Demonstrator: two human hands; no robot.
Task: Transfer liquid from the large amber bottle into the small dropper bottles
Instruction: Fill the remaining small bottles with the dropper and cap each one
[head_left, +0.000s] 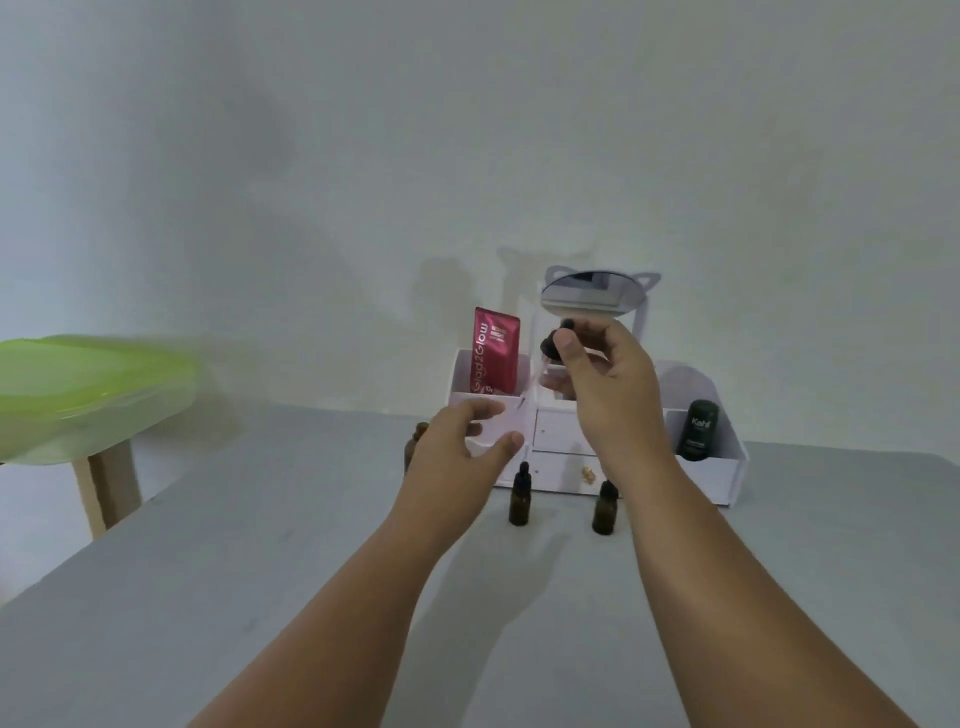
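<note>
My right hand (602, 384) is raised in front of the white organizer and pinches a black dropper cap (554, 340) whose clear glass pipette (535, 382) points down and left. My left hand (462, 447) hovers lower with fingers apart and holds nothing. The large amber bottle (415, 441) stands on the table behind my left hand, mostly hidden by it, its neck uncapped. Two small amber dropper bottles with black caps stand upright on the table: one (520, 496) just right of my left hand, the other (604, 512) beside my right wrist.
A white cosmetics organizer (717, 478) with drawers and a round mirror (589, 293) stands at the back of the grey table (260, 597). It holds a red sachet (493, 351) and a dark tube (698, 428). A green stool (78, 384) stands left of the table.
</note>
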